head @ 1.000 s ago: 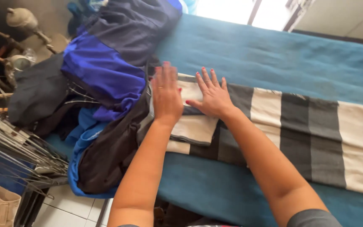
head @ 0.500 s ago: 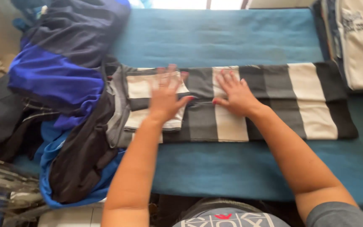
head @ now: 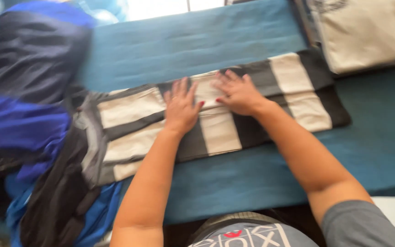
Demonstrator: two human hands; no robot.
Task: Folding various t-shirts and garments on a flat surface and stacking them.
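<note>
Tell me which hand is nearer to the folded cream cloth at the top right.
Right. The right hand lies flat on the striped garment, below and left of the cream cloth. The left hand rests further left on the same garment.

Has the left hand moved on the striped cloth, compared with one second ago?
Yes. The left hand lay near the cloth's end beside the blue and black clothes pile; now it rests flat farther right on the striped cloth, away from that pile.

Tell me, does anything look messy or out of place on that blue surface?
Somewhat. The striped garment lies flat under the left hand and right hand, but its left end is bunched against a loose heap of blue and black clothes that spills over the blue surface's edge.
</note>
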